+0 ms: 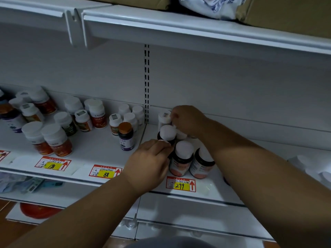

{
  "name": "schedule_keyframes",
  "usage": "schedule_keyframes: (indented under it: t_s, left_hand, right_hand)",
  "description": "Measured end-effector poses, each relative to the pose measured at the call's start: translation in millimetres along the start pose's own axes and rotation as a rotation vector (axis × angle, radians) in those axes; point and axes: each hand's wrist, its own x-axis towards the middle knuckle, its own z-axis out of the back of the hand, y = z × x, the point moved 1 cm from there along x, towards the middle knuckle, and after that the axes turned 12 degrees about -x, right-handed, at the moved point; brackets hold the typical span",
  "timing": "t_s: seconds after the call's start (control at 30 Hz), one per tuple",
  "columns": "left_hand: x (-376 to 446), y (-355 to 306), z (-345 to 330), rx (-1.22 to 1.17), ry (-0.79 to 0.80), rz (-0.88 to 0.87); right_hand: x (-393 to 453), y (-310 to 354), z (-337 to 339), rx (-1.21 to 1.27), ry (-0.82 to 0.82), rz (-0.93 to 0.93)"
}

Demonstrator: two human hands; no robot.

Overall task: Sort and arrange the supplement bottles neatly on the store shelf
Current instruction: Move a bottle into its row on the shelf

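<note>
A cluster of dark supplement bottles with white caps and pink labels [181,158] stands on the white shelf [100,145] above the 299 price tag [180,184]. My left hand [148,163] wraps around a dark bottle at the cluster's left side, just below a white-capped bottle [167,133]. My right hand [189,119] reaches to the back of the cluster and pinches a white bottle [163,118] near the rear wall. My right forearm hides part of the cluster's right side.
Several white-capped bottles with red and orange labels [57,140] stand loosely on the shelf's left section. A purple bottle with a bronze cap [126,136] stands near the slotted upright [146,83]. Price tags 198 and 88 line the front edge. Boxes sit on the shelf above.
</note>
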Motion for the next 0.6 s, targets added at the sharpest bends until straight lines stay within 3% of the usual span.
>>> schedule_keyframes:
  t_s: [0.2,0.4,0.6]
  left_hand:
    - [7,2,3,-0.031,-0.038,0.018]
    - [13,-1,4,-0.056,-0.081,0.027]
    - [13,0,8,-0.096,-0.066,0.058]
  right_hand:
    - [-16,-17,-6,-0.075,0.138,0.062]
    - [-18,-20,-15,-0.052,-0.007,0.012]
    - [-26,-26,-18,0.029,-0.053,-0.085]
